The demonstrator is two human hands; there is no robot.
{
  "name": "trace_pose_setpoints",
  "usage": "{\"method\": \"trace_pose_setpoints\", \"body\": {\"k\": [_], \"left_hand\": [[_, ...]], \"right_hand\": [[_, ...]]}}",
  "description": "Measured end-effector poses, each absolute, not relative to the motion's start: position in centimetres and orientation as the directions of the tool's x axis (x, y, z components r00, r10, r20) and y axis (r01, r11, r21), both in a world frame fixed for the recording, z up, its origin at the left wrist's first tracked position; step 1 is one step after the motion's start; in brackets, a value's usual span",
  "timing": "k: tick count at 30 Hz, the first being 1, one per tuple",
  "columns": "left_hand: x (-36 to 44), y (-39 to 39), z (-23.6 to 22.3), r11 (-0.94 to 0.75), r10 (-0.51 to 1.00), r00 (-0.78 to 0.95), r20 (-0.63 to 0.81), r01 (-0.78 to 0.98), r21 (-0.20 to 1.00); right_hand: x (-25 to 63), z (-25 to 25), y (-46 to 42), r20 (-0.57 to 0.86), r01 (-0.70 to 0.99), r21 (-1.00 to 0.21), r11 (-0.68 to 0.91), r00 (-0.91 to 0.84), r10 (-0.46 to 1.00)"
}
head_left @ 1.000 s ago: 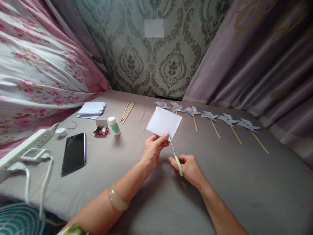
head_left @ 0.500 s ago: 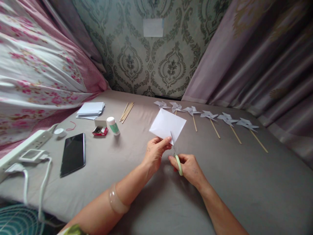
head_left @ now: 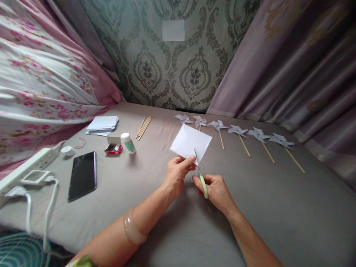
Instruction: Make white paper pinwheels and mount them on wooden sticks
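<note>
My left hand [head_left: 179, 172] pinches a white square sheet of paper [head_left: 189, 141] by its near corner, thumb on top. The sheet is held up off the table, tilted with a corner toward me. In my right hand [head_left: 214, 189] is a pair of scissors [head_left: 203, 186] with pale green handles; my fingers are wrapped through them. Its blades reach over the paper's near corner, beside my left thumb. Beyond the sheet, several white paper pinwheels [head_left: 237, 130] on wooden sticks lie in a row toward the right.
On the left lie a stack of white paper [head_left: 102, 124], wooden sticks [head_left: 144, 128], a small red box [head_left: 113, 148], a white-and-green glue bottle [head_left: 128, 143], a white cap [head_left: 67, 151], a black phone [head_left: 82, 176] and a power strip [head_left: 36, 167] with cables. Curtains [head_left: 264, 66] hang at the right.
Almost nothing differs. The scissors and my right hand have shifted very slightly; my left hand holds the paper in nearly the same place.
</note>
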State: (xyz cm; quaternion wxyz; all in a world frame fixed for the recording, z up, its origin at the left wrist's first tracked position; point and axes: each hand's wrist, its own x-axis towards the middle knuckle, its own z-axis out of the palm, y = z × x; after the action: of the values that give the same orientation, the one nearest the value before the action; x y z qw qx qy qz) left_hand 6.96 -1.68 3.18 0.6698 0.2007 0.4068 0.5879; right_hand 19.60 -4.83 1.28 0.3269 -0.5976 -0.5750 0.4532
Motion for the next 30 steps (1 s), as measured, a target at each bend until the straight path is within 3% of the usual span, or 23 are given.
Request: {"method": "trace_pose_setpoints", "body": {"k": [19, 26, 30], "left_hand": [[7.0, -1.6, 2.9, 0.226, 0.956, -0.008, -0.294, -0.619, 0.752], [6.4, -0.9, 2.3, 0.179, 0.963, -0.052, -0.265, -0.61, 0.772], [5.2, 0.4, 2.0, 0.11, 0.963, -0.131, -0.237, -0.613, 0.783]], "right_hand": [[19.6, 1.3, -4.8, -0.196, 0.415, -0.896, -0.157, -0.053, 0.979], [19.7, 1.3, -4.8, -0.171, 0.454, -0.89, -0.036, -0.261, 0.95], [20.2, 1.4, -4.4, -0.166, 0.399, -0.915, -0.063, -0.23, 0.959]]}}
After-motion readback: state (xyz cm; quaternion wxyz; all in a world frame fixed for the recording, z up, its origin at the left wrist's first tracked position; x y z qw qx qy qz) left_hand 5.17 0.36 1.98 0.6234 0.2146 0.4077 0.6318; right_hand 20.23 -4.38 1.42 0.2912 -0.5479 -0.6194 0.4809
